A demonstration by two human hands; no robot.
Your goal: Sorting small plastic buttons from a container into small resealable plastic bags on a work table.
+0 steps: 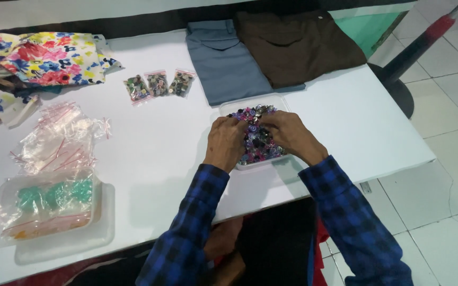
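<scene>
Both hands, left hand (225,142) and right hand (291,133), rest in the tray (229,107) of mixed buttons (258,145), each grip narrow, pinching buttons; three filled bags (158,84) lie beyond-left, empty bags (62,135) farther left, most buttons unsorted.

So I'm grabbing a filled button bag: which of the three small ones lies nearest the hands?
The rightmost small bag, closest to the tray and left hand; the other two sit farther left.

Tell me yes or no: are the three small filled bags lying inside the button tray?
No, the three small bags lie on the white table, apart from the tray.
</scene>
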